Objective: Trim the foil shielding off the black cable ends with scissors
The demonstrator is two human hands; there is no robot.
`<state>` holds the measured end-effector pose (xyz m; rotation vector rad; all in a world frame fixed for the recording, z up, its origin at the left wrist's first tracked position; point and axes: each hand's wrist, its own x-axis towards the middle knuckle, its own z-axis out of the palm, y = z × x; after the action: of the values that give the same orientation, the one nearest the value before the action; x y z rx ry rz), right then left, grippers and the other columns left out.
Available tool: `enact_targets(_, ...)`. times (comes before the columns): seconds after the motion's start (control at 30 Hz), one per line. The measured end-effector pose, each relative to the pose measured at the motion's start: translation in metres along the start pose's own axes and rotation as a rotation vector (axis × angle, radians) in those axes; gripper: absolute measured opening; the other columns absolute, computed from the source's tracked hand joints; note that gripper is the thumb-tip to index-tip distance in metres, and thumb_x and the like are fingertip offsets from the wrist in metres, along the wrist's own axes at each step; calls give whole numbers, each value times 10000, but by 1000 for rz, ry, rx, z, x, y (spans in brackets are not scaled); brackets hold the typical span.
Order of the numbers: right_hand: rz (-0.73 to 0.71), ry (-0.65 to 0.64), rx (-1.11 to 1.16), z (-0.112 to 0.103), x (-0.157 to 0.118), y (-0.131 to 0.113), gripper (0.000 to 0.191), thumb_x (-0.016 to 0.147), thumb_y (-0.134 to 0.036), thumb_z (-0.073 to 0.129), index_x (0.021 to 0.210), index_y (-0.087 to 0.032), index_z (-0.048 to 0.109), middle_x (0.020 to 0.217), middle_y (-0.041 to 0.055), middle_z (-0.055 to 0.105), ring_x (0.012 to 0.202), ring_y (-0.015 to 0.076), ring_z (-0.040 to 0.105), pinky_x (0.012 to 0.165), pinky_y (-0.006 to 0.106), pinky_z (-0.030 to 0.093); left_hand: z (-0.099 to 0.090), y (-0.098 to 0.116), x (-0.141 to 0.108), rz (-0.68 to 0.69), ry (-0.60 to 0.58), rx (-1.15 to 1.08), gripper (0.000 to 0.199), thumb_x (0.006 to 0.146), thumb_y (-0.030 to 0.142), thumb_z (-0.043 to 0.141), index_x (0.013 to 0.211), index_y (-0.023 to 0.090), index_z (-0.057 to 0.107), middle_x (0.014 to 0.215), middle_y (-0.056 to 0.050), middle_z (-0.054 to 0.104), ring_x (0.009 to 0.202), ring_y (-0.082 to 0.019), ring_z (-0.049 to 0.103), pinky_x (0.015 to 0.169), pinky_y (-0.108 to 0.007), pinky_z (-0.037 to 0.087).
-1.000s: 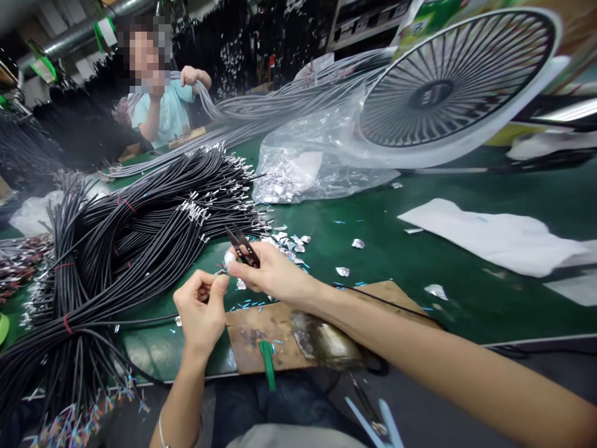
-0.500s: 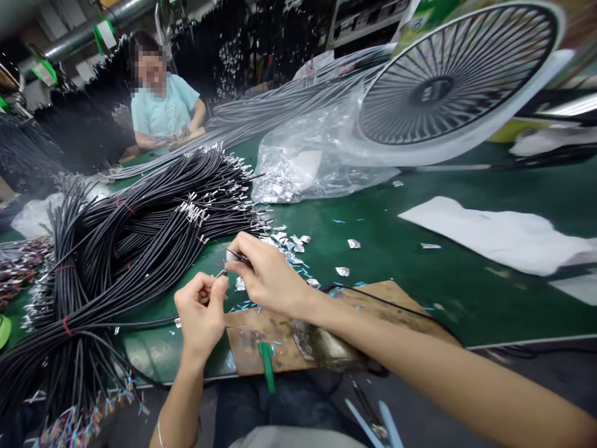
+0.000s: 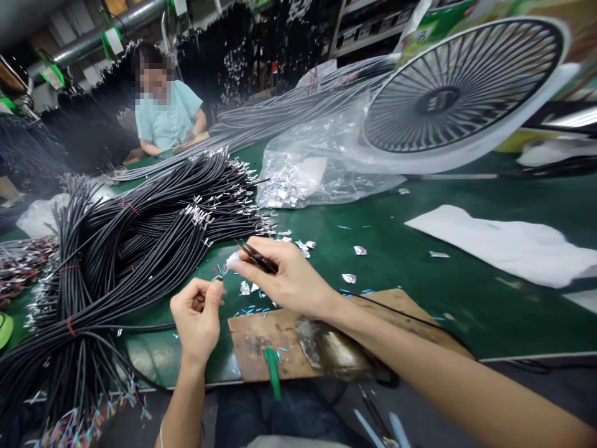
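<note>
My left hand (image 3: 198,311) pinches the end of a black cable, whose thin coloured wires (image 3: 221,271) fan out above the fingertips. Just to the right, my right hand (image 3: 284,274) is closed around dark tweezers (image 3: 256,256), their tips pointing up and left. A small white covering or scrap (image 3: 233,260) shows at its thumb and fingertip, close to the wires. Beyond both hands lies a large pile of black cables (image 3: 153,230) with silvery ends, tied in places with red bands.
A fan (image 3: 438,102) stands at the back right beside a clear plastic bag (image 3: 321,174) of foil scraps. A stained board (image 3: 261,348) with a green strip lies at the near edge. White sheet material (image 3: 504,242) is on the right. Across the table sits a person (image 3: 168,115).
My right hand has drawn slightly right, away from my left fingertips. The coloured wires now show fanned out, and the tweezers are more visible. The whole view has shifted a little.
</note>
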<state>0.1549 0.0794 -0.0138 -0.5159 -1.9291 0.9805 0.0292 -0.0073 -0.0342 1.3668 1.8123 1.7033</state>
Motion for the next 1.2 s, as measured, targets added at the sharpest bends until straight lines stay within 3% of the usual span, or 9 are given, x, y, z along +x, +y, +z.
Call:
enact_targets(0.23,-41,-15,-9,-1,0,-2,220,836,-239,517,629,-166,536,588,-6,448,544,110,396,501,241,294,0,0,-1,-8,8,26,271,772,311,600,562,140,583,462,31,511,416,-65,448,401,-160,338)
enact_targets(0.5,52,-10,-55,-1,-5,-7,291,794,-322,556,545,-193,477,528,-1,431,475,113,360,443,251,263,6,-3,-10,-105,10,-18,275,738,354,635,568,147,572,504,19,514,463,-81,435,436,-194,342)
enact_targets(0.57,128,-40,23,-1,-5,-6,290,765,-344,566,538,-192,470,516,-6,419,469,112,360,434,246,257,5,-3,-10,-106,11,-26,264,740,343,636,569,151,574,508,20,517,469,-84,439,443,-197,342)
enact_targets(0.73,476,-302,345,2,-3,-3,217,721,-357,497,593,-183,489,454,-51,345,388,74,255,375,217,204,2,-5,-9,-11,14,-29,218,759,281,620,582,155,594,515,26,526,479,-83,451,460,-194,338)
enact_targets(0.83,375,-160,273,3,-2,-3,156,689,-297,538,603,-168,551,519,-10,490,451,94,373,414,221,275,0,-6,-8,30,-6,-43,210,771,265,605,593,155,603,521,26,546,473,-77,464,455,-181,346)
enact_targets(0.93,290,6,224,2,-4,-6,141,705,-283,602,760,-161,645,664,31,635,488,113,452,434,236,329,-1,-4,-5,22,-27,-49,206,778,254,593,600,154,615,510,26,561,453,-73,481,434,-169,345)
enact_targets(1.03,268,32,291,0,-6,-10,167,704,-246,645,849,-164,658,759,52,695,501,130,541,439,247,414,-2,-1,-4,2,-40,-50,226,781,256,581,583,151,613,489,27,560,432,-70,482,414,-164,338)
enact_targets(1.2,210,19,358,0,-9,-9,149,697,-192,667,844,-167,668,813,57,717,713,198,684,628,282,574,-3,2,-4,-27,-39,-46,252,789,272,572,573,147,604,485,28,554,436,-68,482,416,-161,333)
